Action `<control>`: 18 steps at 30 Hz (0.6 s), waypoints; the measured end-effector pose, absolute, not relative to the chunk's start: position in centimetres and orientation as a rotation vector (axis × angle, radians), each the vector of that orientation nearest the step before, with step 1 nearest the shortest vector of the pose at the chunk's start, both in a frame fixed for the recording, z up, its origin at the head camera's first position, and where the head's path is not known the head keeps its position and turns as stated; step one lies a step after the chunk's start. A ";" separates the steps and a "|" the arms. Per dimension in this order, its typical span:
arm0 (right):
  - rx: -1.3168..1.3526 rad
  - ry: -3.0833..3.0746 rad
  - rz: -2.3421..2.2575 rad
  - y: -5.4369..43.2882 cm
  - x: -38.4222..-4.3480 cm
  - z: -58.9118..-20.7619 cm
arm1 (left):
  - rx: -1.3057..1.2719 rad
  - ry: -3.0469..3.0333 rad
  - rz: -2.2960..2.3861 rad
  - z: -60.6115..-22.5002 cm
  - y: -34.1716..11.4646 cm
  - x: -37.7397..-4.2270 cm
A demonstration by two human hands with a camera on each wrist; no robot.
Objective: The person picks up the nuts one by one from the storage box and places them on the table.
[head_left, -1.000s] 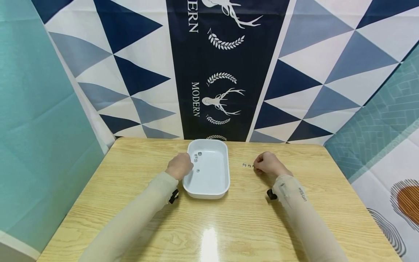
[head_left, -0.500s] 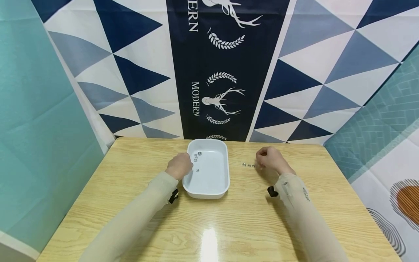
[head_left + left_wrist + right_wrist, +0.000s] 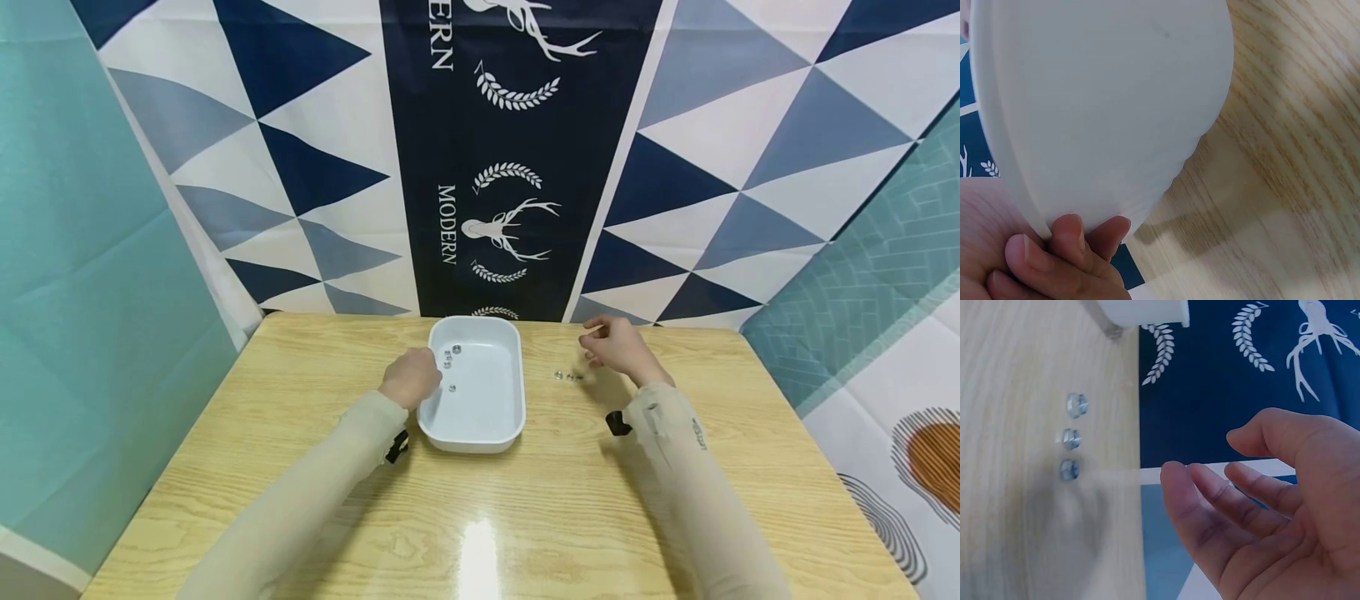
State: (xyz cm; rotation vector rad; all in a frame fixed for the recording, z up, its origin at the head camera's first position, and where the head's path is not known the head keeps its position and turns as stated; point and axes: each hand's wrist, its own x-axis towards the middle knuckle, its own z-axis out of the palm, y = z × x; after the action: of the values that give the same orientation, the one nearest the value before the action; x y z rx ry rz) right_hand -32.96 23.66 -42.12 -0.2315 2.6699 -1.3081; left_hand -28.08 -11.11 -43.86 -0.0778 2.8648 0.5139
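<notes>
My left hand [image 3: 411,377] grips the left rim of a white rectangular basin [image 3: 483,421]. In the left wrist view, its curled fingers [image 3: 1069,234] lie against the basin's white wall [image 3: 1110,112]. Several small silvery nuts [image 3: 457,350] lie inside the basin, towards its left side. Three more shiny metal nuts [image 3: 1076,405] stand in a row on the table to the basin's right. Above and just behind that row hovers my right hand [image 3: 622,348], thumb and fingers apart and nothing between them.
The light wooden table [image 3: 360,517] ends at a patterned cloth backdrop [image 3: 495,150]. A teal curtain [image 3: 97,292] hangs at the left, and another patterned cloth [image 3: 892,350] at the right.
My right hand has left the end of the nut row, risen and moved back, its fingers spreading apart. The left hand and basin have stayed in place.
</notes>
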 end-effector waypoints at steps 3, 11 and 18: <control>-0.230 2.664 -1.337 23.4 -33.2 -41.6 | -0.076 2.866 0.517 -43.8 -11.1 -28.0; -0.239 2.655 -1.409 21.3 -34.1 -40.8 | -0.073 2.863 0.528 -43.9 -11.1 -28.1; -0.234 2.607 -1.460 19.1 -34.7 -40.2 | -0.081 2.864 0.517 -43.8 -11.1 -28.1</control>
State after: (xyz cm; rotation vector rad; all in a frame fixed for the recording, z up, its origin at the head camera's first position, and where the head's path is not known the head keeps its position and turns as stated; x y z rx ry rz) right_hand -34.67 19.09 -40.21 -0.2340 2.6074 -1.4601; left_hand -28.09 -11.08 -43.76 -0.0813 2.8645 0.5165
